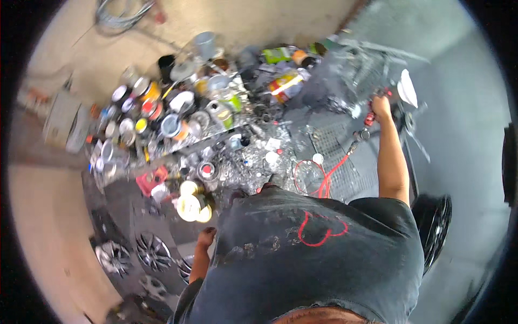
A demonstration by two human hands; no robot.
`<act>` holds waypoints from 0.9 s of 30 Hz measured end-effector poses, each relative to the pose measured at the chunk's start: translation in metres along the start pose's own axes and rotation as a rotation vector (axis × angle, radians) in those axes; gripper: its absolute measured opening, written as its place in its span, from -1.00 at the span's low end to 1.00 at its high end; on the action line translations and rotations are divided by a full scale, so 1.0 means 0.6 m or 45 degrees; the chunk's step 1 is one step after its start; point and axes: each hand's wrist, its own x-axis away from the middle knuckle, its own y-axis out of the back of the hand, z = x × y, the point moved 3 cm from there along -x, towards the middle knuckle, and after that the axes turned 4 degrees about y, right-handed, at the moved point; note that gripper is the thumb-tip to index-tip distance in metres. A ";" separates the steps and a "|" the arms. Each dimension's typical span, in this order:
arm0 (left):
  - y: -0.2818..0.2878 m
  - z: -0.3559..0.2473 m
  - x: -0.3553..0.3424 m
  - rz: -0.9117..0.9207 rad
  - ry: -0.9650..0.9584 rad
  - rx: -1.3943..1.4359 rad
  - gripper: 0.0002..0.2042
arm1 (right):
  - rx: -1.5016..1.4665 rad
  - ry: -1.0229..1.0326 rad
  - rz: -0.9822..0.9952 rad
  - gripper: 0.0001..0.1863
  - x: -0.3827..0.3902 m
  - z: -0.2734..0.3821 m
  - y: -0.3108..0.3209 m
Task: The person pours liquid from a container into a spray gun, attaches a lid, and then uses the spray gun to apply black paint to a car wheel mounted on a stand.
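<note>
My right hand [381,108] is closed around a red spray gun [370,118], held out at the far right. Below its handle hangs a round metal fitting [362,135], which joins a red air hose [339,166]. A white cup-shaped piece [407,89] shows just beyond the gun; whether it is fixed to it I cannot make out. Down at my left side, my left hand [206,236] hangs near several pale round can tops [189,206]. Its fingers are small and partly hidden, so their pose is unclear.
On the left stands a bench [186,143] crowded with paint cans, cups and bottles. Crumpled plastic sheeting [329,81] lies ahead, beside a floor grating [337,151]. Wheel rims [152,251] lie at lower left, and a black wheel [436,229] stands near my right side.
</note>
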 end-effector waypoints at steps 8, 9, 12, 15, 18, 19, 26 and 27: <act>0.280 -0.002 -0.246 0.268 -0.089 -0.269 -0.66 | 0.452 0.151 -0.256 -0.76 0.406 0.108 0.136; 0.295 -0.012 -0.272 0.358 -0.324 -0.555 -0.64 | 0.344 0.118 -0.181 -0.78 0.449 0.125 0.137; 0.287 -0.093 -0.361 0.485 -0.522 -0.939 -0.63 | 0.260 -0.007 -0.202 -0.79 0.556 0.148 0.164; 0.198 -0.312 -0.412 0.726 -0.257 -0.832 -0.61 | 0.338 -0.056 -0.279 -0.74 0.658 0.156 0.219; 0.068 -0.465 -0.408 0.709 -0.243 -0.363 -0.60 | 0.295 -0.091 -0.289 -0.64 0.728 0.128 0.267; 0.019 -0.506 -0.411 0.760 -0.327 -0.365 -0.60 | 0.435 0.003 -0.359 -0.65 0.743 0.104 0.284; -0.290 -0.677 -0.240 1.190 -0.621 -0.553 -0.60 | 0.382 -0.449 -0.452 -0.66 0.882 -0.051 0.439; -0.332 -0.670 -0.230 1.260 -0.645 -0.507 -0.60 | 0.311 -0.543 -0.464 -0.66 0.902 -0.077 0.468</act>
